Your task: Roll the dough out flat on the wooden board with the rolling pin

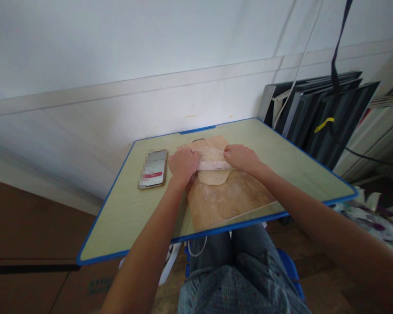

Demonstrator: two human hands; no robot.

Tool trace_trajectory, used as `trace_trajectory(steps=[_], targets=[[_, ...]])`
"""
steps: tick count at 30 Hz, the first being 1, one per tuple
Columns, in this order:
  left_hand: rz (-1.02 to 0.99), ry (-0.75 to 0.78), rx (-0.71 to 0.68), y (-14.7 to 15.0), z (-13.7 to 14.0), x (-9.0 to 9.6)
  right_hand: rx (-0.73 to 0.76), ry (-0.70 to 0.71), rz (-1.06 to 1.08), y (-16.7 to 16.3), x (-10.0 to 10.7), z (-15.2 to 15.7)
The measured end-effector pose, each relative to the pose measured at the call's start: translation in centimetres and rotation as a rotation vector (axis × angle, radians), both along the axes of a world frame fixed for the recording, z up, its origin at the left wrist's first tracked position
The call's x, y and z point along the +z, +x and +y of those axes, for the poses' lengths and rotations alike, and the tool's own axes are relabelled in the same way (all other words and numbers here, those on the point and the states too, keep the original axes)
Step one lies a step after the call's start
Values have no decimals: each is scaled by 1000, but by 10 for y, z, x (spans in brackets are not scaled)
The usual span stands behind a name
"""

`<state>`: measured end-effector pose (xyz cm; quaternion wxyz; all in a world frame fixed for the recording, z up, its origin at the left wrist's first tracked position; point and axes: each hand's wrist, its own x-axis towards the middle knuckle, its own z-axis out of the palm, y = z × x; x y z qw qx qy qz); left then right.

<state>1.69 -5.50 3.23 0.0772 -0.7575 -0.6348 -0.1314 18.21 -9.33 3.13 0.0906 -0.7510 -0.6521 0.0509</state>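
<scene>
A floury rolling pin lies crosswise over a flat piece of pale dough. Both rest on a wooden board dusted with flour. Around the pin's left end my left hand is closed, while my right hand grips the right end. The dough's near edge shows in front of the pin as a rounded lip; how far it extends behind is hard to make out. My fingers are mostly hidden from above.
The board sits on a light table with a blue rim. Left of my left hand lies a phone with its screen lit. A white wall rises behind the table. Dark flat panels lean at the right, near hanging cables.
</scene>
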Motion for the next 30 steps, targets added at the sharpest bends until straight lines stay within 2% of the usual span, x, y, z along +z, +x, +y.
trace_trajectory(steps=[30], targets=[[-11,19,-12,-1,0,-3,0,27,-3,2,-3,2]])
